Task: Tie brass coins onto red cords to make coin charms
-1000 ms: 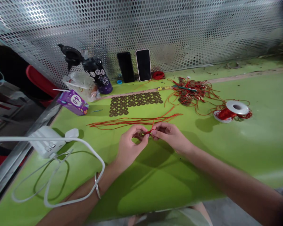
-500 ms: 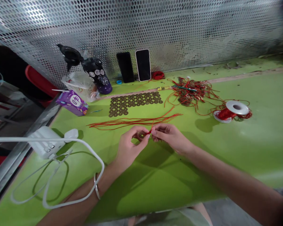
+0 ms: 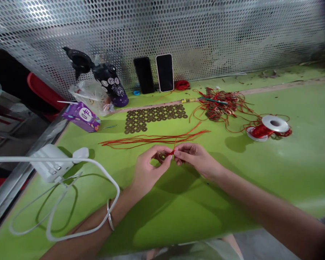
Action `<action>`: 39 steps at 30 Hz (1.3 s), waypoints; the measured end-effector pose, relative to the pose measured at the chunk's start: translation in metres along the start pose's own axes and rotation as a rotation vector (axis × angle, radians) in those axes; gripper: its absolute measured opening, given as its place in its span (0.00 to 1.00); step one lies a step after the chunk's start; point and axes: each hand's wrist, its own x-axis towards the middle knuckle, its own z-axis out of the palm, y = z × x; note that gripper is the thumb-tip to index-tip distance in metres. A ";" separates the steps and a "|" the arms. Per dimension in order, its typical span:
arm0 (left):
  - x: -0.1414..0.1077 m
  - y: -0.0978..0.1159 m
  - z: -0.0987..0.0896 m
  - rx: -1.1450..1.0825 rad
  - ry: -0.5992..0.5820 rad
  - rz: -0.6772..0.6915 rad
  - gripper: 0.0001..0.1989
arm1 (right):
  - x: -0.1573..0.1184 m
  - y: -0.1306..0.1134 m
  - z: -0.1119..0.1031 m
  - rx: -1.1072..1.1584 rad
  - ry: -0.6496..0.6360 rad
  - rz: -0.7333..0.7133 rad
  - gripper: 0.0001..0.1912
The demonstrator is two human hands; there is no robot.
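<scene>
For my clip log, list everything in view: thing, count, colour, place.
table: 1, green, across view
mesh: 1, silver, behind
held coin: 1, brown, front centre
held cord: 1, red, front centre
loose coins: dozens, brown, middle
cut cords: several, red, before loose coins
corded pile: 1, brown-red, right
tube: 1, yellow, beside pile
spool: 1, white, red-wound, right
phones: 2, black, back
coil: 1, red, beside phones
ring: 1, blue, beside phones
bottle: 1, black-purple, back left
bag: 1, clear, beside bottle
carton: 1, purple, left
thin item: 1, bluish, beside carton
block: 1, white, left
cables: count unclear, white, left
chair: 1, red, left
bangle: 1, silver, left wrist
left hand: 1, front
right hand: 1, front
</scene>
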 end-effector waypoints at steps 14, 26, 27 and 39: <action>0.000 0.001 -0.001 0.040 0.027 -0.005 0.05 | -0.003 -0.004 0.001 -0.013 -0.030 0.057 0.13; -0.003 -0.002 -0.002 0.148 -0.020 0.143 0.06 | -0.002 -0.002 0.003 -0.097 -0.102 0.056 0.21; -0.003 -0.003 -0.003 0.193 -0.022 0.176 0.06 | -0.002 -0.001 0.003 -0.132 -0.114 0.046 0.23; -0.001 -0.004 -0.004 0.508 0.013 0.522 0.08 | -0.004 -0.001 0.003 -0.347 -0.035 -0.077 0.15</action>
